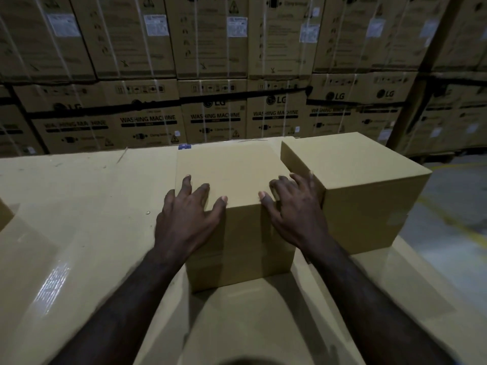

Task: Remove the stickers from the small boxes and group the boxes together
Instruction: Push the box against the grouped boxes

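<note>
A plain brown small box [232, 169] stands in the middle of a large cardboard work surface [79, 206]. My left hand [187, 217] rests on its near left top corner with fingers spread. On the near right top edge lies my right hand [292, 206], fingers spread, its fingertips reaching the gap beside a second small box [369, 196]. That second box stands right next to the first, on its right and slightly turned. No sticker shows on the faces I can see.
A wall of stacked washing machine cartons [210, 101] rises behind the surface. A small blue item [184, 146] lies at the far edge. The corner of another box [5, 209] shows at the left edge. Concrete floor [453, 206] lies to the right.
</note>
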Tool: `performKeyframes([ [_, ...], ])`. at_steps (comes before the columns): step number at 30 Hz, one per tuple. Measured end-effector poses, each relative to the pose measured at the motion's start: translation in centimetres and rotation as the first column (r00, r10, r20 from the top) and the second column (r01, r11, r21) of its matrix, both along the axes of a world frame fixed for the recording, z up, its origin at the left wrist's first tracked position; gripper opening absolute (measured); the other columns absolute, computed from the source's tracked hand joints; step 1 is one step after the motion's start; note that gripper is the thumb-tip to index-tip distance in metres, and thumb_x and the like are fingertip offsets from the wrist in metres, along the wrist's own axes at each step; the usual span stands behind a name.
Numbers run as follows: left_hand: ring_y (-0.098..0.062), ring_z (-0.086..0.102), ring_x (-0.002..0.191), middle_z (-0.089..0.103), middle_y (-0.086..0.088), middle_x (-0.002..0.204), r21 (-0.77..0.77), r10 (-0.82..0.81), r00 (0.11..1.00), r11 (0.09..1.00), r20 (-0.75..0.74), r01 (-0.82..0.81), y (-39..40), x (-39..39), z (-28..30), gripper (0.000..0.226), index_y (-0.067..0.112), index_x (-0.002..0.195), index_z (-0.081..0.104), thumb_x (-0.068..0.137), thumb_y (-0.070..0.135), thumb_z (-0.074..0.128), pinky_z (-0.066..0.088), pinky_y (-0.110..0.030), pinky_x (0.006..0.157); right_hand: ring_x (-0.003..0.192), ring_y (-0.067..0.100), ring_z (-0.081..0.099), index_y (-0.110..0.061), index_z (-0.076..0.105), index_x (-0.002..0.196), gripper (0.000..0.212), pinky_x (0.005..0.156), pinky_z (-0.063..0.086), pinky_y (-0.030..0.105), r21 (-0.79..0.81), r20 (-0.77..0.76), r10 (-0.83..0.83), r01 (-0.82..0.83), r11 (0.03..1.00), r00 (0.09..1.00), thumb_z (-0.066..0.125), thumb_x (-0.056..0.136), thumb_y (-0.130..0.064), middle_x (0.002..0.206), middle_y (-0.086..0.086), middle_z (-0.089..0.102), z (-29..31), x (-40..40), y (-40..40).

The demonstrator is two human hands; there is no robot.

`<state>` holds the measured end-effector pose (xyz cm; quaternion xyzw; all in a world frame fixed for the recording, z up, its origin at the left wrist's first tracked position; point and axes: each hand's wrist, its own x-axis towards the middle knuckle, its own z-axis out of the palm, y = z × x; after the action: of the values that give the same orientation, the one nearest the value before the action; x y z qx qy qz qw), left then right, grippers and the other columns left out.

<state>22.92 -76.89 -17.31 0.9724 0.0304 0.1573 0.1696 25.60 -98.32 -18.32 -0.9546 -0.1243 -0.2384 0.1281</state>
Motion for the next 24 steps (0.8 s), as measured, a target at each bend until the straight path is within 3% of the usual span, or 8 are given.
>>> performKeyframes([
  [7, -0.036, 0.031, 0.139, 0.025, -0.004, 0.158, 0.010, -0.049, 0.999, 0.999, 0.022, 0.048, -1.1, 2.3, -0.2, 0.078, 0.029, 0.143, 0.043, 0.081, 0.075, 0.025, 0.037, -0.055, 0.105, 0.135, 0.026, 0.038, -0.019, 0.055, 0.127, 0.062, 0.120, 0.003, 0.049, -0.007, 0.024, -0.033, 0.033, 0.999, 0.999, 0.018, 0.096, -0.058, 0.135, 0.005, 0.057, -0.5, 1.4, -1.6],
  [12, -0.036, 0.033, 0.138, 0.025, -0.003, 0.158, 0.022, -0.049, 0.999, 0.999, 0.021, 0.049, -1.4, 3.1, -0.3, 0.078, 0.030, 0.142, 0.043, 0.081, 0.075, 0.024, 0.038, -0.054, 0.105, 0.131, 0.025, 0.042, -0.020, 0.054, 0.127, 0.063, 0.120, 0.003, 0.050, -0.073, 0.037, -0.043, 0.046, 0.996, 0.998, 0.014, 0.097, -0.058, 0.132, 0.003, 0.057, -0.5, 2.0, -2.1],
  [24, -0.036, 0.031, 0.140, 0.026, -0.003, 0.158, 0.008, -0.087, 0.996, 0.996, 0.005, 0.087, -2.2, 3.3, -0.1, 0.079, 0.030, 0.142, 0.043, 0.080, 0.075, 0.025, 0.037, -0.056, 0.106, 0.133, 0.025, 0.040, -0.020, 0.051, 0.129, 0.065, 0.121, 0.006, 0.047, -0.055, 0.022, -0.056, 0.057, 0.997, 0.998, 0.012, 0.096, -0.059, 0.138, 0.006, 0.053, -0.8, 2.4, -2.9],
])
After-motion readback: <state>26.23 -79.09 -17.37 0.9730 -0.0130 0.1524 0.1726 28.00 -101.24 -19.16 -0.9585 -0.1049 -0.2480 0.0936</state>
